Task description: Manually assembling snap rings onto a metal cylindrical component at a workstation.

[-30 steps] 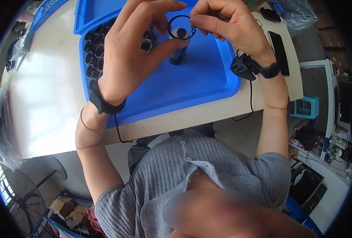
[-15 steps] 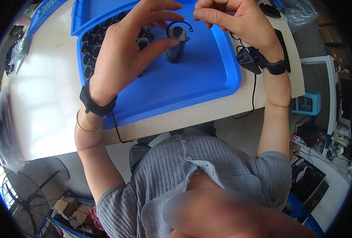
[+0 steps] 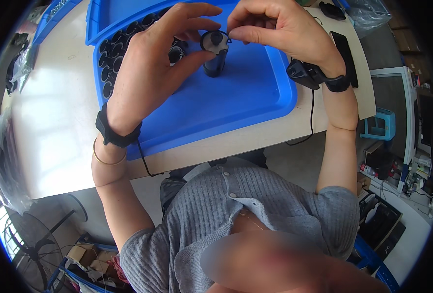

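A dark upright cylinder (image 3: 213,67) with a pale grey top stands on the blue tray (image 3: 255,97). A thin black open ring (image 3: 203,37), like a snap ring, lies around its top end. My left hand (image 3: 150,66) curves round the cylinder from the left, its thumb against the near side and its fingers beyond the top. At the ring's right side, my right hand (image 3: 285,29) has thumb and forefinger together, touching the ring's end. Its other fingers are curled. Several black cup-like parts (image 3: 110,75) stand in rows at the tray's left, partly hidden by my left hand.
A dark phone-like slab (image 3: 344,53) and a small black device (image 3: 302,73) with a cable lie right of the tray. Another blue tray (image 3: 93,22) adjoins at the back. Clear plastic bags (image 3: 368,17) lie at the far right corner. A blue stool (image 3: 380,124) stands beside the table.
The ring has come down from above the cylinder to around its top. My right hand has moved left and nearer, from apart to touching the ring. My left hand has shifted slightly.
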Demonstrator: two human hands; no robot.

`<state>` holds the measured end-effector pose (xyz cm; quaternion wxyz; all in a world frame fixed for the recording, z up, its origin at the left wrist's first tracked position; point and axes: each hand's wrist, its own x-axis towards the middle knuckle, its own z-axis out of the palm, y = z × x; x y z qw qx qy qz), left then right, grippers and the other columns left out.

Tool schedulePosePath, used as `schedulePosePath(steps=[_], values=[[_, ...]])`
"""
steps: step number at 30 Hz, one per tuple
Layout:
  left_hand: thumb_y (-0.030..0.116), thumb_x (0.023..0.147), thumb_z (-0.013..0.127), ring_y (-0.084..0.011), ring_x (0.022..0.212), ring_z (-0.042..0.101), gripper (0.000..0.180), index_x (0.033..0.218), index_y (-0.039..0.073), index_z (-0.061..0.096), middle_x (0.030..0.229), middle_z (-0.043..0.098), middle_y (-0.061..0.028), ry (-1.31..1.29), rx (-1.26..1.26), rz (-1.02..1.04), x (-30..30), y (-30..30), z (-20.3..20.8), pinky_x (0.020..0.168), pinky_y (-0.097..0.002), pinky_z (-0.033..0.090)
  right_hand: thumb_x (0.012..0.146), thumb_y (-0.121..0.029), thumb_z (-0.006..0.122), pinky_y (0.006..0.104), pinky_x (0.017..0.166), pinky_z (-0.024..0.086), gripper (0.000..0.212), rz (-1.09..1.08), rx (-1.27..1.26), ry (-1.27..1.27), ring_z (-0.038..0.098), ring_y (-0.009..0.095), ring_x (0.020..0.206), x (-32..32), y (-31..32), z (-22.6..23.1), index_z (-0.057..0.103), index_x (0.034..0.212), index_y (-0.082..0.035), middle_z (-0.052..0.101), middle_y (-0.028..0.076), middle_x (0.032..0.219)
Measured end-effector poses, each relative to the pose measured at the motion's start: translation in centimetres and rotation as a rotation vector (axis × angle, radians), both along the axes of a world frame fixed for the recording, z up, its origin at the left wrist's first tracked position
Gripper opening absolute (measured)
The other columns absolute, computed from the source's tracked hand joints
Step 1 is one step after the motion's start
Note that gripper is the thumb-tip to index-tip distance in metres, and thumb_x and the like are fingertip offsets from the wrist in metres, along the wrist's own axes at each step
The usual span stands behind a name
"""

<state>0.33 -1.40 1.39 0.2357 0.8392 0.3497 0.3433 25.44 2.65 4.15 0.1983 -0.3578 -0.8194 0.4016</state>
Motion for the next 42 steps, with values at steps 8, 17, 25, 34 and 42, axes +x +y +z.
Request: schedulePosePath(steps=[8,17,25,34,42], values=[[-0.002,0.084,0.077,-0.0174,0.104,0.068,0.052,0.133,0.003,0.061,0.124,0.074,-0.0072,0.003,0.002,-0.018,-0.1,0.2,0.0,0.095,-0.0316,0.054,0.094,-0.009,0.074,0.0257,0.070,0.052,0.017,0.089,-0.006,0.180,0.064,0.009,0.076,-0.2,0.7,-1.8,0.071,0.106,0.002,0.072,0.006,0.087],[-0.002,0.083,0.078,-0.0178,0.106,0.068,0.051,0.132,0.002,0.063,0.125,0.073,-0.0075,0.010,0.017,-0.022,0.0,0.2,-0.1,0.098,-0.0322,0.053,0.093,-0.009,0.074,0.0266,0.070,0.053,0.017,0.000,-0.053,-0.031,0.064,0.010,0.076,0.0,0.1,-0.4,0.070,0.105,0.003,0.072,0.006,0.086],[-0.006,0.084,0.077,-0.0188,0.109,0.068,0.052,0.133,-0.002,0.059,0.125,0.070,-0.0115,-0.102,-0.115,-0.055,-0.2,0.5,-0.5,0.098,-0.0316,0.054,0.093,-0.011,0.074,0.0273,0.069,0.053,0.019,0.007,-0.022,-0.040,0.065,0.010,0.074,0.0,0.1,-0.4,0.070,0.104,0.003,0.072,0.007,0.085],[-0.005,0.082,0.078,-0.0190,0.110,0.068,0.054,0.132,0.001,0.061,0.125,0.071,-0.0098,-0.020,-0.059,-0.053,-0.4,0.6,-0.5,0.099,-0.0321,0.054,0.094,-0.012,0.073,0.0277,0.066,0.052,0.018,0.025,0.017,-0.067,0.065,0.011,0.072,-0.3,0.4,-0.6,0.070,0.104,0.003,0.072,0.008,0.083],[0.009,0.079,0.085,-0.0200,0.113,0.067,0.054,0.129,0.004,0.065,0.126,0.071,-0.0060,0.036,0.069,-0.016,-0.3,0.8,-0.4,0.101,-0.0336,0.051,0.096,-0.013,0.070,0.0276,0.067,0.051,0.017,0.008,-0.007,-0.037,0.065,0.012,0.073,-0.2,0.3,-0.5,0.069,0.104,0.003,0.070,0.008,0.081]])
